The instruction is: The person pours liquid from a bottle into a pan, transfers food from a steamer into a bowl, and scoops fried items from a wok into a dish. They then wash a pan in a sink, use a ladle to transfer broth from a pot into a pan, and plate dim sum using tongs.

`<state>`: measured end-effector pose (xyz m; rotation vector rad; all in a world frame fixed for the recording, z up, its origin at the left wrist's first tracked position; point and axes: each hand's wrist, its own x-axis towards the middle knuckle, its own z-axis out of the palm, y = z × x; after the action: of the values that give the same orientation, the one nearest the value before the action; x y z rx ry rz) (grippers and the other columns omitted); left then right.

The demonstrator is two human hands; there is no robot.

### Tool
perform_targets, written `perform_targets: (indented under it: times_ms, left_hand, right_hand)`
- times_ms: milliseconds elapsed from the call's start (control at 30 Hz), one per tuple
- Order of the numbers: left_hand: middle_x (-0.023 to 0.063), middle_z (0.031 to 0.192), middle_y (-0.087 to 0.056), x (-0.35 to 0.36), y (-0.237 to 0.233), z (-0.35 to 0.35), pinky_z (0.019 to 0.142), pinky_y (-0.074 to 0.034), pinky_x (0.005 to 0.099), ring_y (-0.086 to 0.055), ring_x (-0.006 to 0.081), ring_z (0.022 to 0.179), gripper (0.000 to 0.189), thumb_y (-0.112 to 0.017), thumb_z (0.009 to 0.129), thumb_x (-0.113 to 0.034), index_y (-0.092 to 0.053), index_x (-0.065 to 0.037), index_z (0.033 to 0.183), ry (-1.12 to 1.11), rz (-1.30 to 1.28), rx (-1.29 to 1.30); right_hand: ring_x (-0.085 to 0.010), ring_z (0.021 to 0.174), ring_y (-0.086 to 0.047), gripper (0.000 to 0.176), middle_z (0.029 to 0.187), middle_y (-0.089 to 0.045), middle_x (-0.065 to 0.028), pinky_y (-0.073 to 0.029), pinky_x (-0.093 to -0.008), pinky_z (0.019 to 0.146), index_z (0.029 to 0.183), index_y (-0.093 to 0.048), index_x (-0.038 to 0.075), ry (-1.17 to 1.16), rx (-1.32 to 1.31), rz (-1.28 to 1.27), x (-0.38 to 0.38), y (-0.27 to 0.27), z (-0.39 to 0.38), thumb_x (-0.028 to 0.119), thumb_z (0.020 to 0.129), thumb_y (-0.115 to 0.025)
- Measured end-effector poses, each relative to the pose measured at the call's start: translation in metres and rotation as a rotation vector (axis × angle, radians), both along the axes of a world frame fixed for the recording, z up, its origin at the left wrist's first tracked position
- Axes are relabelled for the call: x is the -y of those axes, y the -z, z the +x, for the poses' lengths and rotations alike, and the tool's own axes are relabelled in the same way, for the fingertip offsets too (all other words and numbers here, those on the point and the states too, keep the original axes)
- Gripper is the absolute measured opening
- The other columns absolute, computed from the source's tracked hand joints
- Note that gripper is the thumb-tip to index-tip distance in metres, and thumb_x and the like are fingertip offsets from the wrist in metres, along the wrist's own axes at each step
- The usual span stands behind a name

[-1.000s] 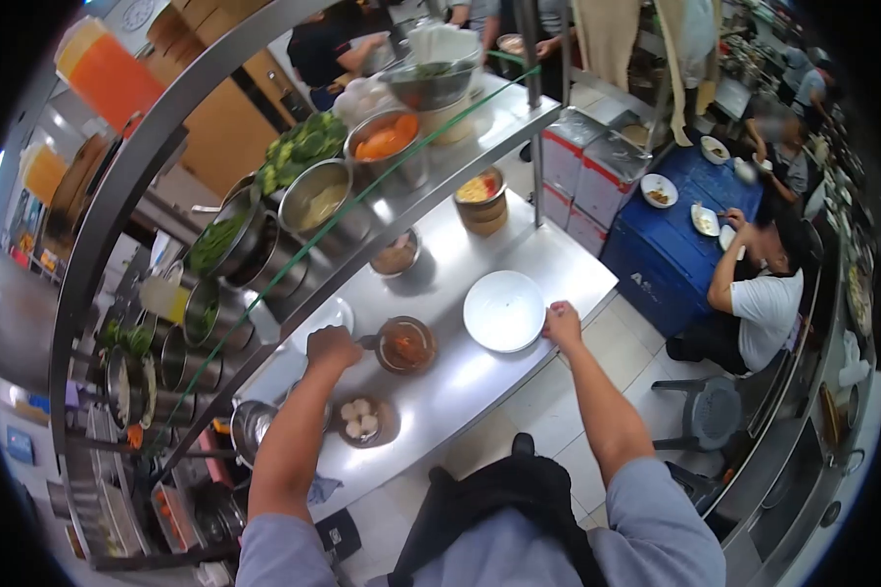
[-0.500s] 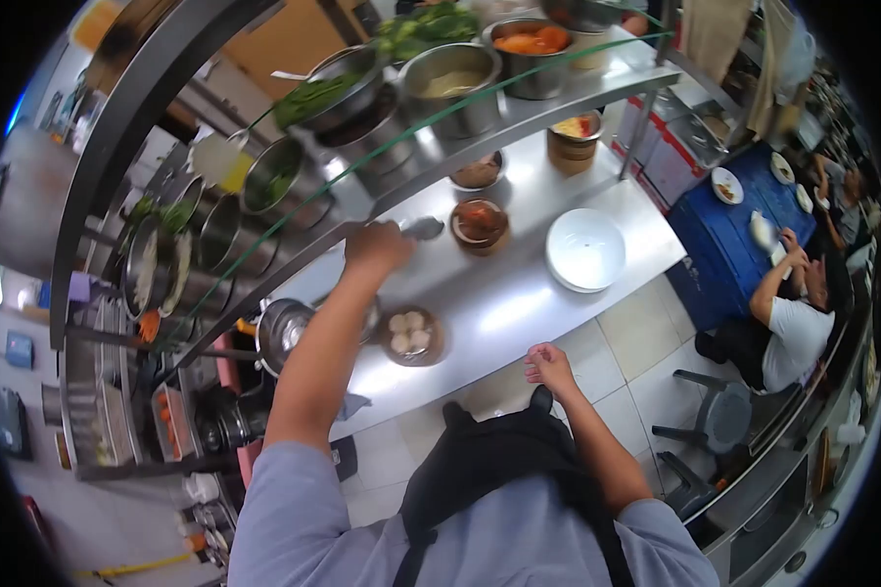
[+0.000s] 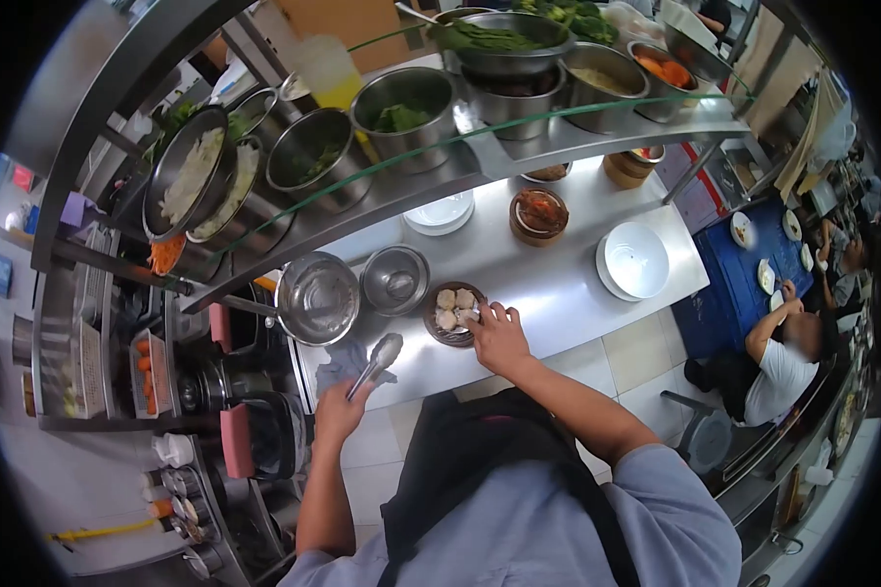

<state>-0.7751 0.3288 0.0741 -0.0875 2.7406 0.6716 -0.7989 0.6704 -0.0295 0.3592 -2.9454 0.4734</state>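
Note:
My left hand (image 3: pixel 340 415) is closed around the handle of metal tongs (image 3: pixel 378 360), their broad tips pointing up and away over a grey cloth (image 3: pixel 338 370). A small round bamboo steamer basket (image 3: pixel 451 338) sits on the steel counter and holds several pale round dumplings (image 3: pixel 446 299). My right hand (image 3: pixel 501 338) is at the basket's right rim, with bent fingers over the edge beside the dumplings; the fingertips are partly hidden. Left of the basket stand a metal bowl (image 3: pixel 395 281) and a larger metal strainer-like pan (image 3: pixel 317 299).
White bowls (image 3: pixel 633 261) are stacked on the counter's right. Another steamer basket (image 3: pixel 538 216) holds reddish-brown food. A raised steel shelf (image 3: pixel 431 192) with several metal food pots spans the counter. At right, people sit by a blue chest (image 3: pixel 729 249).
My left hand has come back from the counter's far side to its near left edge, tongs in it. My right hand has risen from beside my body to the dumpling basket. The view has shifted.

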Motion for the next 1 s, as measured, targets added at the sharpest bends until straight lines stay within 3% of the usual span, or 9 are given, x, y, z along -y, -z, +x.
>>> perform_targets:
  times_ms: [233, 400, 533, 733, 833, 867, 933, 967, 1000]
  left_hand:
    - [0.0234, 0.088, -0.072, 0.007, 0.006, 0.02, 0.076, -0.053, 0.0506, -0.07, 0.0434, 0.088, 0.049, -0.064, 0.093, -0.053, -0.073, -0.005, 0.101, -0.103, 0.031, 0.063]
    - [0.0227, 0.105, -0.073, -0.024, 0.045, 0.01, 0.089, -0.054, 0.0531, -0.069, 0.0437, 0.101, 0.058, -0.056, 0.094, -0.059, -0.073, -0.006, 0.108, -0.014, -0.228, 0.197]
    - [0.0219, 0.106, -0.074, -0.069, 0.064, -0.023, 0.089, -0.055, 0.052, -0.07, 0.0415, 0.102, 0.057, -0.056, 0.095, -0.056, -0.073, -0.004, 0.106, 0.154, -0.29, 0.203]
    - [0.0216, 0.109, -0.074, -0.118, 0.032, -0.055, 0.09, -0.055, 0.052, -0.071, 0.0401, 0.104, 0.053, -0.058, 0.096, -0.054, -0.073, -0.005, 0.11, 0.312, -0.309, 0.226]
    - [0.0236, 0.109, -0.072, -0.145, 0.038, -0.042, 0.09, -0.053, 0.0504, -0.068, 0.0439, 0.106, 0.054, -0.06, 0.097, -0.051, -0.07, -0.001, 0.114, 0.427, 0.001, 0.172]
    - [0.0241, 0.108, -0.072, -0.156, 0.048, -0.038, 0.09, -0.053, 0.0497, -0.067, 0.0446, 0.106, 0.054, -0.062, 0.097, -0.05, -0.068, 0.0, 0.116, 0.47, 0.14, 0.125]
    - [0.0231, 0.104, -0.073, -0.187, 0.073, -0.033, 0.087, -0.054, 0.0474, -0.068, 0.0448, 0.101, 0.048, -0.063, 0.097, -0.046, -0.07, -0.003, 0.116, 0.707, 0.37, 0.043]
    - [0.0226, 0.103, -0.073, -0.194, 0.082, -0.032, 0.086, -0.054, 0.0463, -0.068, 0.0449, 0.099, 0.045, -0.063, 0.097, -0.044, -0.071, -0.004, 0.117, 0.821, 0.489, 0.0]
    - [0.0213, 0.1, -0.074, -0.201, 0.08, -0.047, 0.084, -0.055, 0.0458, -0.069, 0.0439, 0.098, 0.044, -0.063, 0.097, -0.045, -0.073, -0.007, 0.115, 0.718, 0.415, 0.1]
  right_hand:
    - [-0.0353, 0.12, -0.055, 0.044, 0.131, -0.057, -0.0187, -0.045, -0.0501, 0.097, 0.127, -0.066, 0.008, 0.082, -0.125, -0.193, -0.004, -0.018, 0.014, 0.008, 0.083, -0.062]
    - [-0.0306, 0.11, -0.063, 0.047, 0.13, -0.06, -0.0211, -0.054, -0.0446, 0.09, 0.139, -0.049, 0.006, 0.869, 0.727, -1.554, -0.012, 0.105, 0.008, 0.01, 0.093, -0.058]
    - [-0.0271, 0.101, -0.062, 0.045, 0.119, -0.061, -0.0158, -0.055, -0.0433, 0.086, 0.14, -0.046, 0.009, 0.932, 0.805, -1.788, -0.014, 0.104, -0.001, 0.011, 0.096, -0.055]
    - [-0.0239, 0.102, -0.063, 0.047, 0.122, -0.06, -0.0117, -0.057, -0.0395, 0.077, 0.137, -0.05, 0.01, 0.855, 0.521, -1.478, -0.059, 0.079, 0.012, 0.027, 0.096, -0.066]
    - [-0.0249, 0.105, -0.063, 0.055, 0.123, -0.06, -0.0108, -0.057, -0.0391, 0.084, 0.138, -0.049, 0.012, 0.643, 0.883, -1.553, -0.055, 0.038, 0.038, 0.037, 0.094, -0.071]
    - [-0.0252, 0.115, -0.061, 0.069, 0.131, -0.056, -0.0139, -0.057, -0.0432, 0.088, 0.145, -0.045, 0.009, 0.48, 1.06, -1.671, -0.051, 0.029, 0.046, 0.043, 0.092, -0.075]
    - [-0.0285, 0.119, -0.061, 0.062, 0.133, -0.058, -0.0134, -0.056, -0.0483, 0.092, 0.145, -0.045, 0.014, 0.286, 1.075, -2.082, -0.034, 0.014, 0.061, 0.038, 0.095, -0.073]
    - [-0.0322, 0.117, -0.064, 0.044, 0.128, -0.063, -0.0136, -0.056, -0.0535, 0.094, 0.133, -0.053, 0.016, 0.399, 1.031, -2.137, -0.034, 0.019, 0.062, 0.031, 0.096, -0.071]
    - [-0.0333, 0.115, -0.064, 0.038, 0.126, -0.064, -0.0142, -0.056, -0.055, 0.094, 0.128, -0.055, 0.015, 0.432, 0.982, -2.205, -0.04, 0.024, 0.063, 0.03, 0.096, -0.07]
